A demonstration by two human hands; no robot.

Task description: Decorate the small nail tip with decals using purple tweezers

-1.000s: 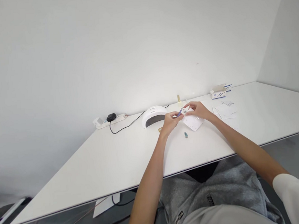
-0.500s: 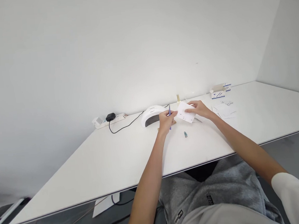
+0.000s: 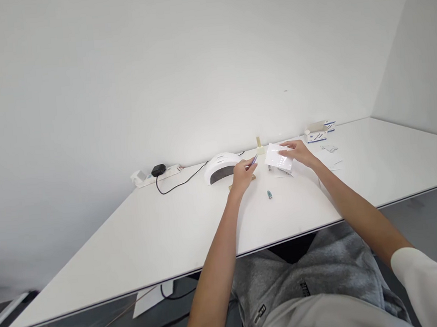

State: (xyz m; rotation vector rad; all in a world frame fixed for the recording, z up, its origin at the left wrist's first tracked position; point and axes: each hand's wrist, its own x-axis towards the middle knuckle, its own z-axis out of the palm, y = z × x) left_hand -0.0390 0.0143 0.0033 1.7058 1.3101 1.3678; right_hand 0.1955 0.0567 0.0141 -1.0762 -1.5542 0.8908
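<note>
My left hand [image 3: 242, 172] is closed round a thin purple tool [image 3: 254, 159] whose tip points up and to the right. My right hand [image 3: 299, 152] holds a small white sheet [image 3: 278, 157] with rows of small dots, lifted and tilted just above the white table [image 3: 163, 233]. The two hands are a little apart, in front of a white dome-shaped lamp [image 3: 221, 167]. A small teal object [image 3: 269, 195] lies on the table just nearer me. A tan strip [image 3: 232, 186] lies under my left hand.
A power strip with a black plug [image 3: 154, 173] and its cable lies left of the lamp by the wall. A small yellowish bottle [image 3: 259, 145] stands behind the sheet. Small boxes [image 3: 319, 131] and loose papers [image 3: 331, 155] lie at the right. My grey-clad lap is below the table edge.
My hands have drawn apart. The right hand lifted the white sheet off the table and carried it right; the left hand moved left with the purple tool.
</note>
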